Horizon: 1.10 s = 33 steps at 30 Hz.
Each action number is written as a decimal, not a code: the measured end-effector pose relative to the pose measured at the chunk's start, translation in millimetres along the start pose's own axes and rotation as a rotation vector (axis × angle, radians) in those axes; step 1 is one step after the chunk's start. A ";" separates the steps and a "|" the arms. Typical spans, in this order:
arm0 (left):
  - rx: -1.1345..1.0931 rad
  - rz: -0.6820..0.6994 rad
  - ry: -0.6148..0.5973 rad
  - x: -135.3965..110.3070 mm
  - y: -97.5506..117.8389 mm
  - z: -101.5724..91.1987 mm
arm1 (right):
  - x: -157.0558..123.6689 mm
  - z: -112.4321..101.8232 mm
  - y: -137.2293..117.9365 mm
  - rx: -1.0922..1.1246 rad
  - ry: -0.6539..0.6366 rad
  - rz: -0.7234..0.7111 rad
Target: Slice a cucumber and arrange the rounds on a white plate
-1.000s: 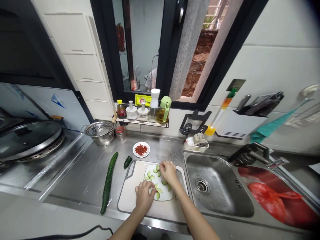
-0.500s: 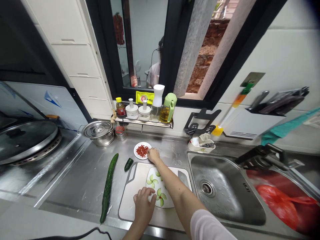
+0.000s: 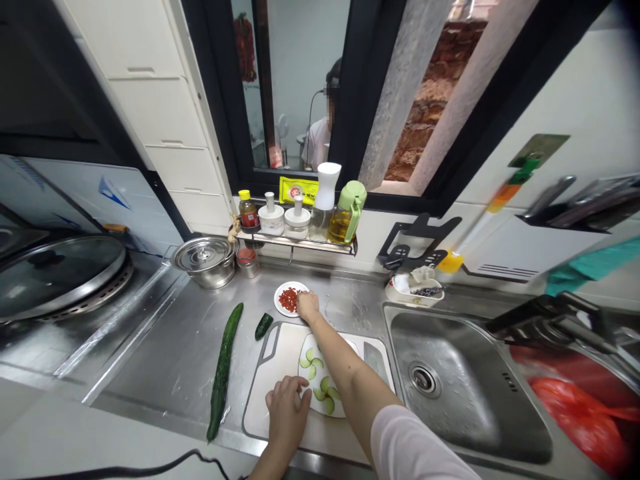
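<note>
My right hand (image 3: 307,305) reaches forward to the small white dish of red chopped chili (image 3: 289,298), its fingers bunched at the dish's right rim in a pinch. My left hand (image 3: 287,411) rests on the white cutting board (image 3: 271,387), fingers touching the left edge of a white plate (image 3: 317,373) that carries green cucumber slices (image 3: 320,383) laid in flower shapes. A knife (image 3: 375,361) lies on the board's right side. A whole cucumber (image 3: 225,367) and a short cucumber end (image 3: 263,326) lie on the steel counter left of the board.
A sink (image 3: 450,387) lies to the right, with a red bag (image 3: 580,413) beyond it. At the back stand a lidded steel pot (image 3: 206,260) and a rack of condiment bottles (image 3: 300,223). A large lidded pan (image 3: 60,273) sits far left. A person shows through the window (image 3: 320,133).
My right hand left the plate of slices and reached to the chili dish, settling over its rim. My left hand stayed at the plate's edge. The view shifted slightly.
</note>
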<state>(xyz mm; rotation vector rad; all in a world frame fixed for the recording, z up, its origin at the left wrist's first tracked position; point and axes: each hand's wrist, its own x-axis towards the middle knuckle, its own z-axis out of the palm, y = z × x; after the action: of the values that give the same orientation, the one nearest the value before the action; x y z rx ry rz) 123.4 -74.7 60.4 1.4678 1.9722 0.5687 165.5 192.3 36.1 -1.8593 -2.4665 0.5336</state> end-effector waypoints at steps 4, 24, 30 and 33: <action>0.011 0.008 0.006 0.5 -2.1 -0.1 | -0.5 0.7 0.6 0.056 0.008 0.022; -0.173 0.039 0.100 5.4 13.7 -1.6 | -63.0 -22.3 24.0 1.314 0.042 0.066; -0.295 0.049 0.157 13.9 27.6 -7.9 | -113.5 -56.5 29.5 1.832 -0.066 0.025; -0.454 0.056 0.159 23.4 37.7 -14.1 | -135.0 -70.3 30.0 1.899 -0.077 -0.016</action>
<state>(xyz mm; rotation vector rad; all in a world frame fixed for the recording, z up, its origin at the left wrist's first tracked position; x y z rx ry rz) 135.2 -41.0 90.4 1.2234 1.7649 1.1050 248.0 91.8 120.7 -0.8154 -0.7960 1.8663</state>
